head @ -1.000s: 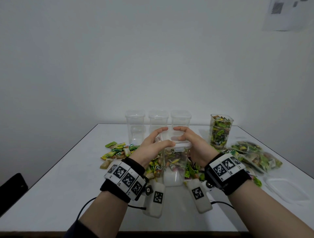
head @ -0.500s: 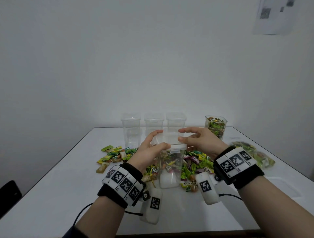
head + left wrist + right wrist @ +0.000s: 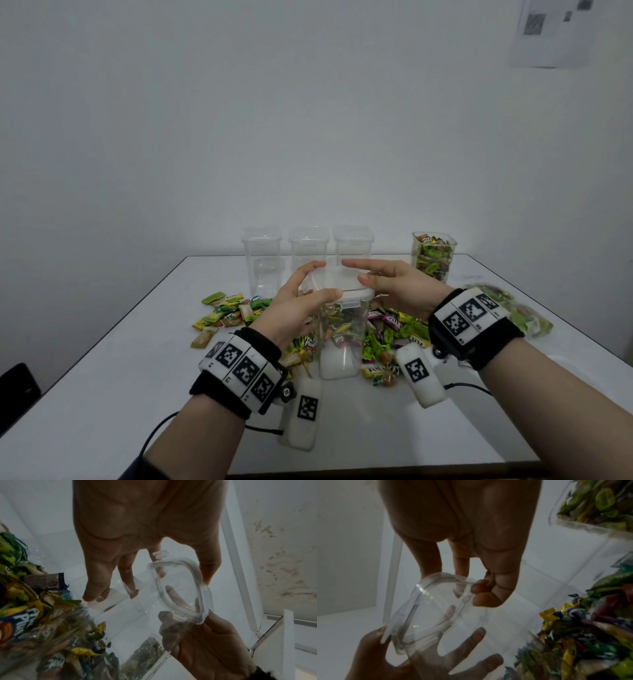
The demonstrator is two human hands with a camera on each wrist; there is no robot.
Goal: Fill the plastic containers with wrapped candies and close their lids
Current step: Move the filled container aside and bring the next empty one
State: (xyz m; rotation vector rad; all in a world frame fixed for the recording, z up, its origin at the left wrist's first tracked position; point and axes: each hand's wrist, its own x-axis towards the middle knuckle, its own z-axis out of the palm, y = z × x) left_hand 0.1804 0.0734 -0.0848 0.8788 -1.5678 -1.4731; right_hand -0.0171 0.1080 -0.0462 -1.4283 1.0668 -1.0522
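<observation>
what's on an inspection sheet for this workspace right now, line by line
surface: white table, bare near the front edge.
job's things: lid sits on the near container, part filled; latches not clearly shut. three empty containers at back; full container has no lid.
clutter: loose candies spread around the near container; bag of candies at right.
grippers: left hand and right hand hold the lid's edges.
cables: black cable from the left wristband.
surroundings: white wall, paper sheet on it.

Soft, even, dim light; wrist views backlit, grainy and blurred near the edges, strongly wide-angle.
</observation>
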